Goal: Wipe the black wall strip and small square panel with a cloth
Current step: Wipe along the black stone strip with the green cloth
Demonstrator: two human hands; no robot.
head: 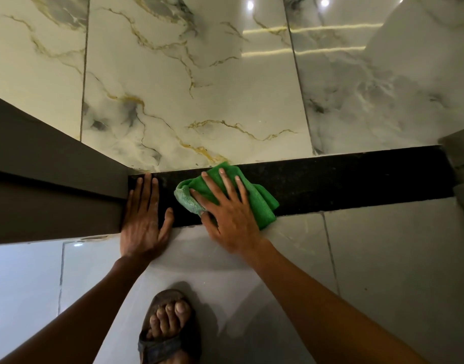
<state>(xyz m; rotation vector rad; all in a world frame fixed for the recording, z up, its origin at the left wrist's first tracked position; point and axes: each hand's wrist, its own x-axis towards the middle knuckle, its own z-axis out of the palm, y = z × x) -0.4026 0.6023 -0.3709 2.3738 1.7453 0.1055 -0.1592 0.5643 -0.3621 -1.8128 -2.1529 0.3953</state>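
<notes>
Sandalled foot [167, 327] seen nearest, on grey floor tile [383, 271]. Black wall strip [343, 179] runs left-right at the wall base, matte and speckled. Green cloth [254, 198], crumpled, is pressed onto it by the right hand [225, 208], grip splayed flat, nothing clasped. Left hand [144, 219] is laid flat, open, at the strip's left end. Marble wall tile [199, 88] beyond.

Glossy pale floor tiles [383, 258] bear one sandalled foot [167, 327].
</notes>
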